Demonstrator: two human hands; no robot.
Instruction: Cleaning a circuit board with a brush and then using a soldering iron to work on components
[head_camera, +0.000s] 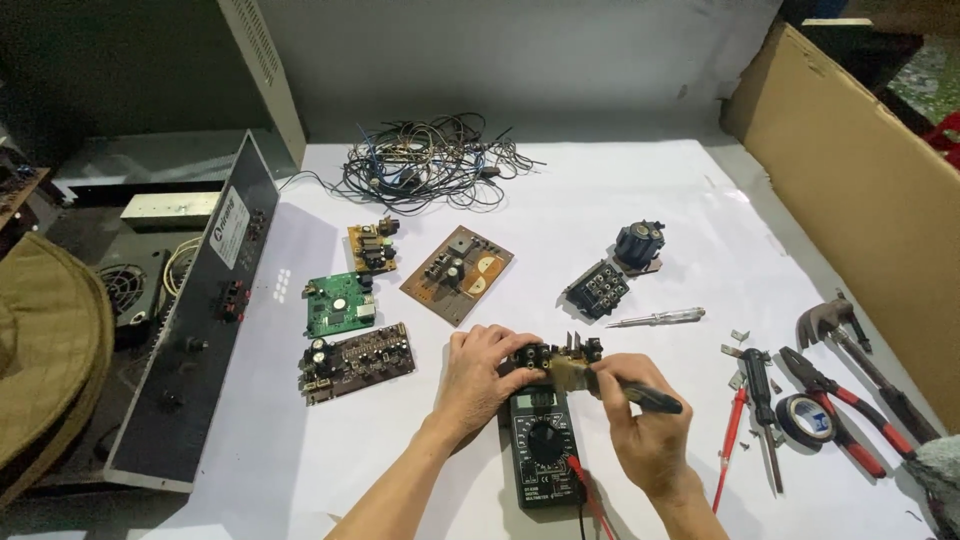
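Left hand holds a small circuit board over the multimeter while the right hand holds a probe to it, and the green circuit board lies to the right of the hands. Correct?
Not quite. In the head view the green circuit board lies left of the hands, not right. The rest stands.

Square green circuit board (338, 303); tan rectangular circuit board (457, 273); black handheld multimeter (544, 450), red lead; red-handled metal pliers (848, 410); black tangled wire bundle (425, 162); white paper-covered tabletop (620, 200); brown cardboard sheet (860, 190).

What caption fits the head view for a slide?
Left hand holds a small board above a multimeter; right hand holds a probe to it.
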